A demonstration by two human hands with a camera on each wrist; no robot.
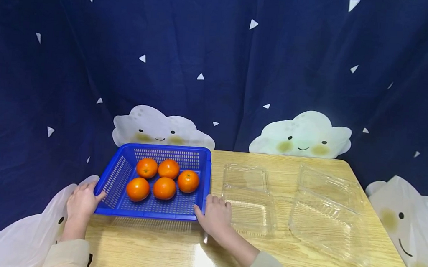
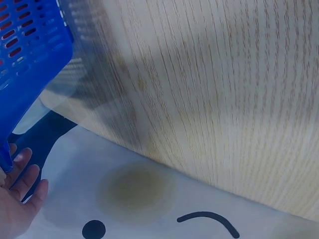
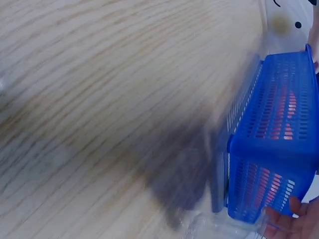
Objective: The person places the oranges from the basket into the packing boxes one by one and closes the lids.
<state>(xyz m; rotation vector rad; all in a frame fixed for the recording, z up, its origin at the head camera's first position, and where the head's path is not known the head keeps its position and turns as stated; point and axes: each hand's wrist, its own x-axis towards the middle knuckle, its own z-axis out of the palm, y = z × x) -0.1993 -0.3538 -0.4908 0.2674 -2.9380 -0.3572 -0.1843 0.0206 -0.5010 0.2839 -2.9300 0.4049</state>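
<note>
The blue basket [image 1: 147, 214] is positioned between the left hand [image 1: 82, 202] and right hand [image 1: 216, 216]. Two clear boxes [image 1: 251, 212], lids open, lie right of the right hand. Each hand pinches a basket side rim between thumb and fingers. Five oranges [image 1: 164, 188] sit in the basket, between the hands.

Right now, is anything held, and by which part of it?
The blue basket, by its rim: the left hand grips its left side, the right hand its right side, both toward the near corners.
</note>
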